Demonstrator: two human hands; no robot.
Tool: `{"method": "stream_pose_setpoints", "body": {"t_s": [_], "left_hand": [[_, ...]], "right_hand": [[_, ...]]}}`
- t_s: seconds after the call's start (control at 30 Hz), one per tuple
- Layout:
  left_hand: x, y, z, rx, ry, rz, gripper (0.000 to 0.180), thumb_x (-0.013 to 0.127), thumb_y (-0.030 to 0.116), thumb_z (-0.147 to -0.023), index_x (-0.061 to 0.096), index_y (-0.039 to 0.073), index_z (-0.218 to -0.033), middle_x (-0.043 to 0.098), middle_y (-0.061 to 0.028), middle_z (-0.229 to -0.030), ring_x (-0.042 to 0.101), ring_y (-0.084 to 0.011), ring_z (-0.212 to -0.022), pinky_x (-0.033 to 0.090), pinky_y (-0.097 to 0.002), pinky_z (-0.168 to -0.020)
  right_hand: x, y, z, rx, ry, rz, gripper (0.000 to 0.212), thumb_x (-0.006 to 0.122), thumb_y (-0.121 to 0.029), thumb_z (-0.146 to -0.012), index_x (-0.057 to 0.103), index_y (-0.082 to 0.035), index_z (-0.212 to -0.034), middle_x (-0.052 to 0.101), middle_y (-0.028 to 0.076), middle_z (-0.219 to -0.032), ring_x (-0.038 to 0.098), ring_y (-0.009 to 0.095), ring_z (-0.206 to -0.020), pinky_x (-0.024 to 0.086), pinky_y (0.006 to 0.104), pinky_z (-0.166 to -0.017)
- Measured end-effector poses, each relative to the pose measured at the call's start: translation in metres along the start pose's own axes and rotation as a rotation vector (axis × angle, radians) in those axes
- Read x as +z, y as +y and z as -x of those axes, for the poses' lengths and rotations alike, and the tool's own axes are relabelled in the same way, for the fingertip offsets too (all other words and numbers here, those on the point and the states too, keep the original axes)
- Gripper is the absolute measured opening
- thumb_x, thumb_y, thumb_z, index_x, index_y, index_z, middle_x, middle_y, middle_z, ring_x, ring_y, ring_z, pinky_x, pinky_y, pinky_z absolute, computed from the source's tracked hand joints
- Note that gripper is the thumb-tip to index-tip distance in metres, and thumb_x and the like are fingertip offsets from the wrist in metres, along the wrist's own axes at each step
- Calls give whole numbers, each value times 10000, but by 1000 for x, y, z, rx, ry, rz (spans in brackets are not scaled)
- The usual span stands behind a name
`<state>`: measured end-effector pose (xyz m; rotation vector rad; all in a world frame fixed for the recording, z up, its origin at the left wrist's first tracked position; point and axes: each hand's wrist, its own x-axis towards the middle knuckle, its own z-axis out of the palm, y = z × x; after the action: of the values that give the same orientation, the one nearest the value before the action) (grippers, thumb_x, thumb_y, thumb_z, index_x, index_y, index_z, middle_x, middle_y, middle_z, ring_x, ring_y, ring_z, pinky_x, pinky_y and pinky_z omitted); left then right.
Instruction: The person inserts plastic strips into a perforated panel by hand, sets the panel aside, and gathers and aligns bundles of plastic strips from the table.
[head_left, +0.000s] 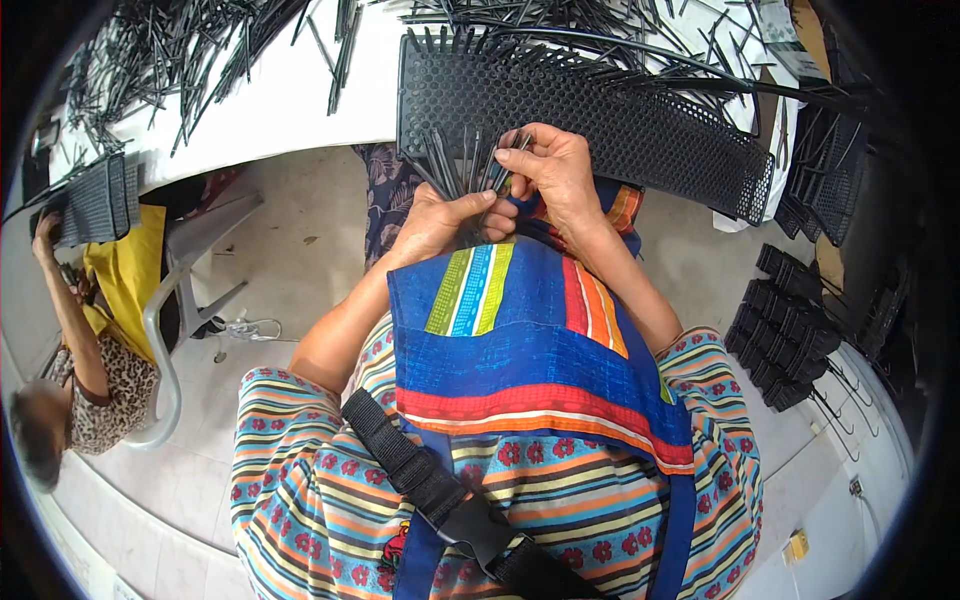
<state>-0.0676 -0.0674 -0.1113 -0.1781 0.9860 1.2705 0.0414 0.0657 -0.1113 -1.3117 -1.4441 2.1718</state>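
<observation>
Along the near edge of the white table (300, 115) lies a black perforated panel (590, 115). Just below it, the hands work close together: left hand (437, 218) closed round the lower ends of thin black strips (440, 158), right hand (563, 178) pinching several higher up. Strips judged light, springy, possibly slick — prone to splaying; best gripped low, where gathered.

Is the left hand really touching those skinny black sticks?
Touching. The head view shows the left hand gripping the bunch of black sticks, its thumb pressed across them.
</observation>
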Motion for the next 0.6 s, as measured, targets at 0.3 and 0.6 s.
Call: {"method": "stream_pose_setpoints", "body": {"t_s": [0.3,0.6], "left_hand": [[-1,3,3,-7,50,-8,208,650,-37,-842,581,-28,-1038,693,-205,-867,708,-261,-722,601,-340,-634],[-10,5,4,-76,-69,52,157,631,-43,-852,605,-15,-1005,692,-187,-876,711,-259,-765,605,-338,-667]], "right_hand": [[0,4,-3,-20,-38,56,75,697,-71,-847,678,-6,-879,606,-4,-620,477,20,-440,345,176,-390],[-3,5,2,4,-182,-74,161,667,-48,-859,676,21,-1004,650,26,-699,542,47,-503,421,180,-460]]}}
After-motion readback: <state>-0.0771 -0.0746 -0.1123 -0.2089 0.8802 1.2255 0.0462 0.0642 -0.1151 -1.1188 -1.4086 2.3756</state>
